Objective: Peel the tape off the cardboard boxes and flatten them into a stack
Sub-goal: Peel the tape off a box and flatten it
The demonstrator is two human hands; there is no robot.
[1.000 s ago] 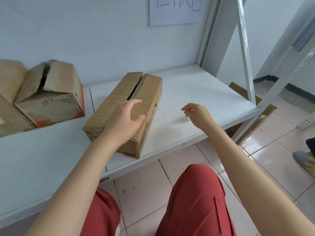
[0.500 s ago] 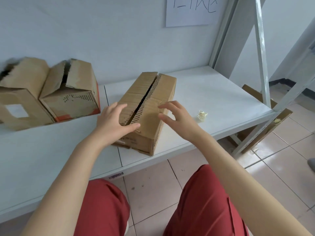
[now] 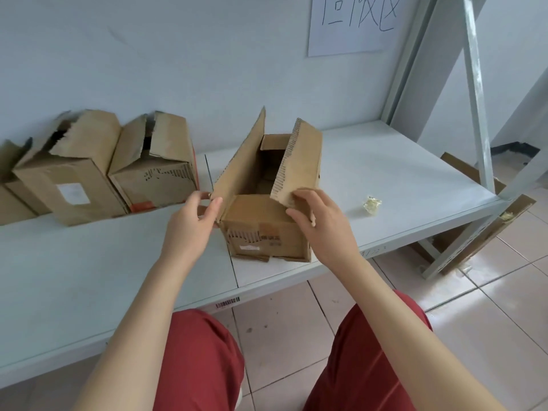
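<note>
Box [image 3: 267, 232]: cardboard, standing on the white shelf [image 3: 385, 173] at its front edge, top open, both long flaps raised, inside dark and mostly unseen. Left flap [image 3: 240, 167]: upright, its near corner pinched between thumb and fingers of the left hand [image 3: 189, 223]. Right flap [image 3: 305, 161]: tilted outward, torn corrugated edge showing; the right hand [image 3: 323, 226] grips its near end, fingers curled over the top and thumb against the box corner. Tape wad [image 3: 372, 205]: small, crumpled, yellowish, lying on the shelf right of the box, apart from it. Torn box [image 3: 71, 179] and second box [image 3: 154, 173]: side by side against the wall, left of the open box, tops ragged. Paper sign [image 3: 355, 22]: on the wall, handwritten. Cardboard sheet [image 3: 486, 232]: on the floor beneath the shelf's right end.
</note>
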